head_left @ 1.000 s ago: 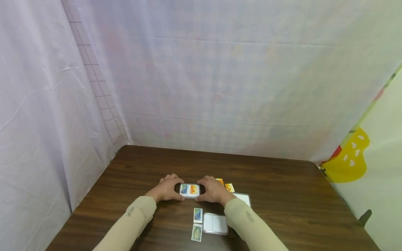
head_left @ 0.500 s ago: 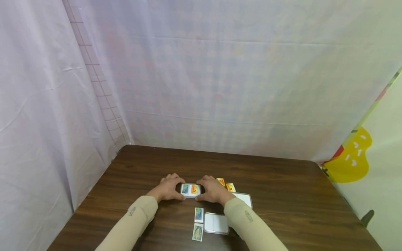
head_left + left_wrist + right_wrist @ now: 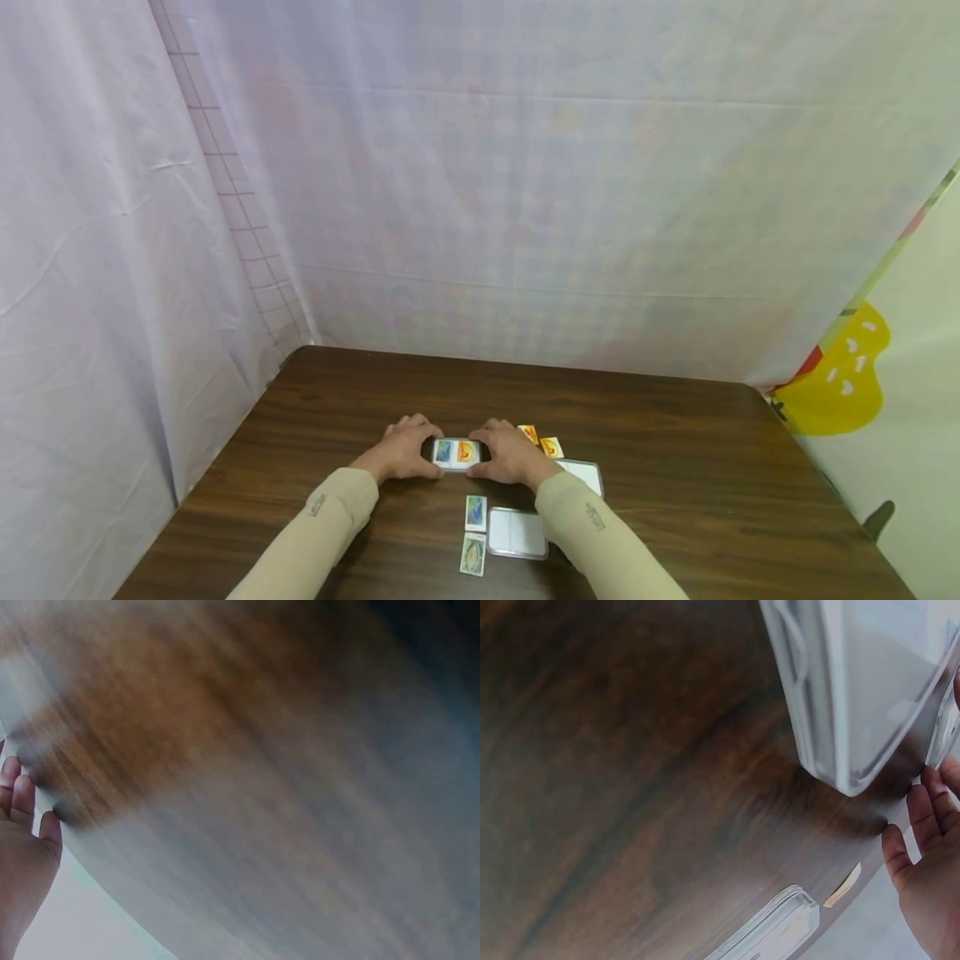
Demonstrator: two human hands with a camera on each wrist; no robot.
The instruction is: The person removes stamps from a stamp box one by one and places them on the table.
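Zero visible progress this past second: left hand (image 3: 401, 450) and right hand (image 3: 508, 452) grip card case (image 3: 456, 467) ends, blue-picture card (image 3: 476, 513) nearside of it unmoved; probably just steadying.

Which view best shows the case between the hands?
The head view: the case is seen from above, nearly whole. Right wrist seems to catch only a sliver at the edge; left wrist doesn't show it clearly.

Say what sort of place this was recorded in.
Probably a makeshift, curtained-off workspace, though the wider room is out of view. Pale cloth hangs behind and to the left of a brown wood-grain table, where small picture cards and flat clear-edged cases are laid out.
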